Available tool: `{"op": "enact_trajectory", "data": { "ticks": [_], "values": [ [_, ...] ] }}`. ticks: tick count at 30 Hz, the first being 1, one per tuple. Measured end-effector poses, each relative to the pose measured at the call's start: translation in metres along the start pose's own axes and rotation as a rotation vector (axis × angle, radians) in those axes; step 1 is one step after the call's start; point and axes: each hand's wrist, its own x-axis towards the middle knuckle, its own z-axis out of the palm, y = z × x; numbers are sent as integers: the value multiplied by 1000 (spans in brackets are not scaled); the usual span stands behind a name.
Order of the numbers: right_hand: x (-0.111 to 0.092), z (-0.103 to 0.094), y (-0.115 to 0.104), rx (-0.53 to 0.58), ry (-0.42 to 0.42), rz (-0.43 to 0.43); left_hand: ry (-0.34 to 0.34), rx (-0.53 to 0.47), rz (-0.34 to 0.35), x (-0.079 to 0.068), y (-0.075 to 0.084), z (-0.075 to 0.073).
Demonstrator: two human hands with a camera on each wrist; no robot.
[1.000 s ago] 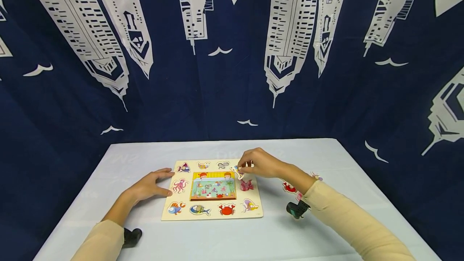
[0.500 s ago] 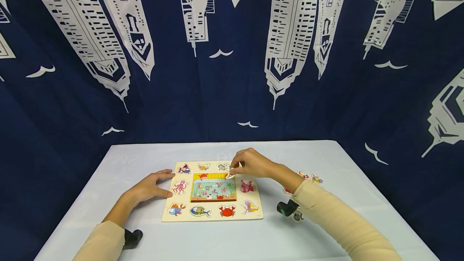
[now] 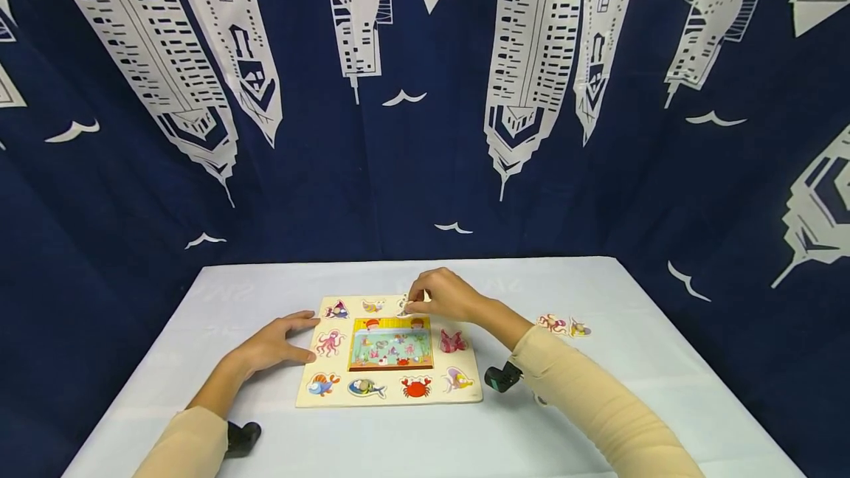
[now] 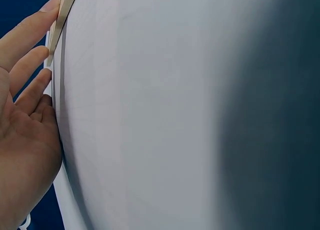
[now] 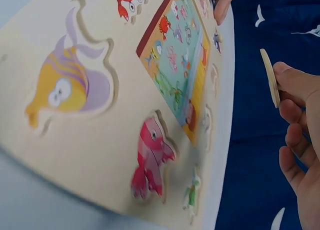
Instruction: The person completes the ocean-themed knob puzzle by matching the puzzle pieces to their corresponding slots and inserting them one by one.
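A pale wooden puzzle board [image 3: 392,401] with sea-creature shapes round a central aquarium picture lies on the white table. My right hand [image 3: 448,295] pinches a thin wooden puzzle piece [image 5: 270,77] between thumb and fingers, above the board's back edge. Its printed face is mostly hidden; the right wrist view has it edge-on, apart from the board. At the board's left edge rests my left hand [image 3: 275,341], fingers extended, with fingertips touching the wooden edge [image 4: 61,25] in the left wrist view. A pink fish [image 5: 152,155] and a yellow-purple fish [image 5: 70,85] show on the board's right side.
Two loose puzzle pieces, one red and white [image 3: 551,324] and one yellowish [image 3: 580,327], lie right of the board. Another is mostly hidden under the right sleeve [image 3: 584,397]. Black wrist cameras [image 3: 502,377] sit below both wrists. A navy cloth [image 3: 398,168] hangs behind the table.
My right hand has moved left along the board's back edge, carrying the piece from the top right corner toward the top middle. The left hand stays at the board's edge.
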Motion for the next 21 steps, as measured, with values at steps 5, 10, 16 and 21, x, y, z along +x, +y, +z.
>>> {"op": "enact_trajectory", "data": {
  "ticks": [5, 10, 16, 21],
  "values": [
    [6, 15, 1, 0, 98, 59, 4, -1, 3, -1, -1, 1],
    [11, 33, -1, -20, 246, 142, 3, -1, 9, 2, 0, 0],
    [18, 61, -11, 17, 350, 245, 6, -3, -1, 2, -1, 1],
    [25, 81, -17, 15, 384, 322, 8, 4, 1, 0, 0, 0]
  ]
}}
